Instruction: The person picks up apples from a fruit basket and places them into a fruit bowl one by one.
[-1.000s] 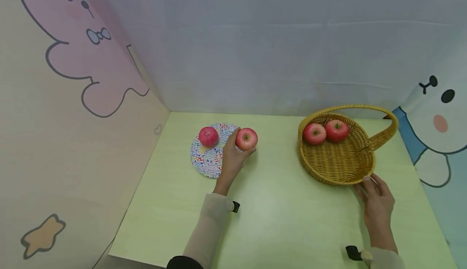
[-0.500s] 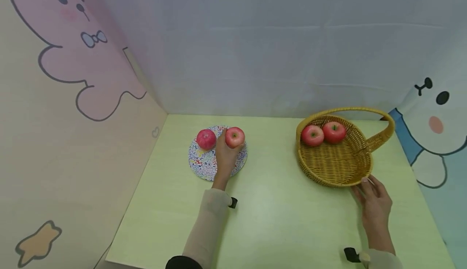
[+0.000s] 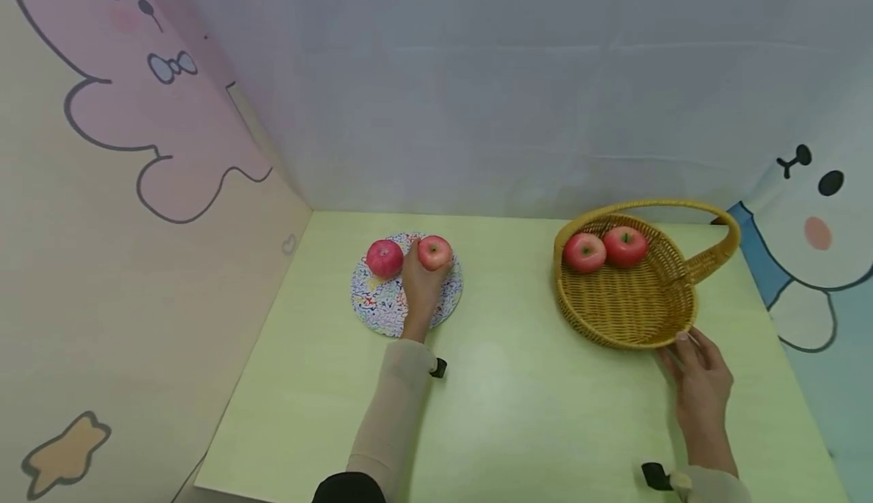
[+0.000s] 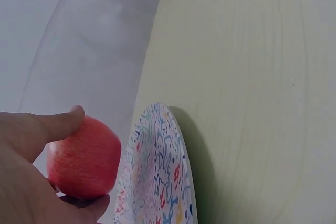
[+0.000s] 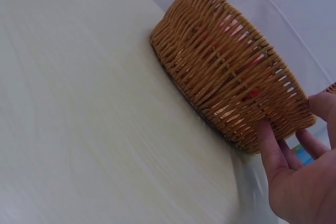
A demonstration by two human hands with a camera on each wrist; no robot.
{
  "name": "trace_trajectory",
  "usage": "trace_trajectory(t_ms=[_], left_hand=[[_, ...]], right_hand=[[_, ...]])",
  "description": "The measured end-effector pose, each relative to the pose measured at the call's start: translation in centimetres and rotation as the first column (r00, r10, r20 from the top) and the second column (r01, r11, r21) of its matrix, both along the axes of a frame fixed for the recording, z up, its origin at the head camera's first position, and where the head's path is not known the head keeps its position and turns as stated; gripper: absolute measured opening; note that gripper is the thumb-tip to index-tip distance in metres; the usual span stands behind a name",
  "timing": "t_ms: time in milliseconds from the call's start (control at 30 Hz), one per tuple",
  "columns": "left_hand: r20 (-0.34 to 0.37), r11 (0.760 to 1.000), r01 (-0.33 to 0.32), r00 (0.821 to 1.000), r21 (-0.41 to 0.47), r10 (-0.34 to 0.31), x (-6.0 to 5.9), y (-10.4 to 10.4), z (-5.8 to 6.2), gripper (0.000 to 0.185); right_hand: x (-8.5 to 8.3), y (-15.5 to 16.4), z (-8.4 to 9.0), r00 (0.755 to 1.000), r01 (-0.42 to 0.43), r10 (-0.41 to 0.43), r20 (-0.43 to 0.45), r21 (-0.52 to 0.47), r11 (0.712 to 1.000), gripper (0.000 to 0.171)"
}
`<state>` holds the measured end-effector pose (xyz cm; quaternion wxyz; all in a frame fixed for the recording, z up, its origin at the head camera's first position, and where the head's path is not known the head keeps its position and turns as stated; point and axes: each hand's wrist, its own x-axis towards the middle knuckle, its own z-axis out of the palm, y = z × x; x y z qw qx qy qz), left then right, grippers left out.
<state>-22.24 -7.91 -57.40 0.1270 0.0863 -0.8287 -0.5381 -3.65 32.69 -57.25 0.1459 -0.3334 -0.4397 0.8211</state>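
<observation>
Over the patterned plate (image 3: 382,307) near the counter's (image 3: 505,397) far-left corner, the left hand (image 3: 419,291) cups a red apple (image 3: 435,252) — firm, smooth, likely bruisable, best palmed round its middle — while the right hand's (image 3: 702,382) relaxed fingers touch the wicker basket (image 3: 627,313).

Pale green table (image 3: 518,412), plain grey back wall (image 3: 511,94), seemingly fabric; cartoon-animal side panels (image 3: 136,154).
</observation>
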Motion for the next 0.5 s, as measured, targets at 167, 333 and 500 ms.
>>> trace_trajectory(t_ms=[167,333,500], left_hand=[[-0.008,1.000,-0.007,1.000,-0.009,0.007,-0.4,-0.2,-0.3,0.085],[-0.007,1.000,0.004,1.000,-0.001,-0.004,-0.4,-0.3,-0.8,0.080],[-0.015,1.000,0.004,1.000,-0.025,-0.005,-0.2,-0.1,-1.3,0.074]], right_hand=[[-0.3,-0.2,0.2,1.000,-0.007,0.007,-0.005,-0.001,1.000,0.054],[-0.3,-0.1,0.2,0.999,-0.028,0.028,0.028,0.023,0.999,0.061],[0.0,0.0,0.1,0.998,-0.042,0.039,0.054,0.044,0.998,0.063]])
